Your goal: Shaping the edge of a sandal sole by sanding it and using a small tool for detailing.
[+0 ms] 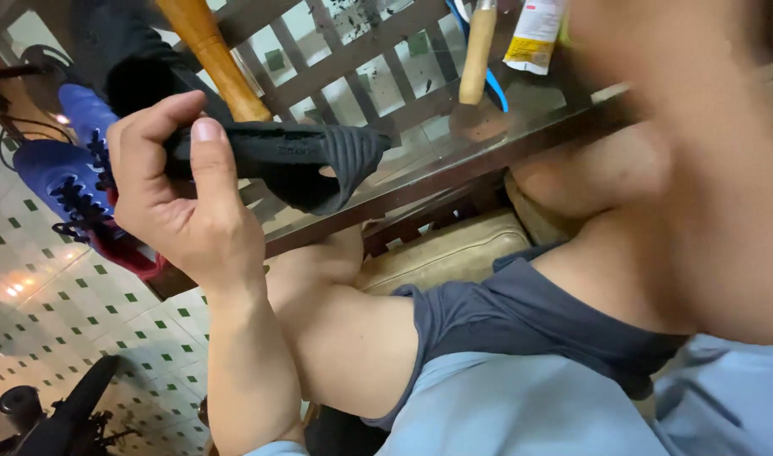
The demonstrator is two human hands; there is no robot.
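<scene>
A black ribbed sock-like collar piece (293, 160), apparently part of a shoe upper, is held in the air above the edge of the glass worktop (454, 160), in front of the seated person's knees. It is pinched by the left hand (179, 198), the grip closed on its left end with the thumb pressed on top and the fingers curled behind; the free end hangs open toward the right. The right hand cannot be made out: only a blurred forearm (699, 169) fills the right side, so its grip cannot be told. Behind the piece, a wooden handle (213, 59) is seen, and a blue laced boot (61, 181) lies at the worktop's left end. A brush handle (477, 51) and a yellow-white tube (534, 34) rest farther back. Since only one end is pinched, the limp fabric could be judged likely to slip or twist if the thumb pressure eases.
</scene>
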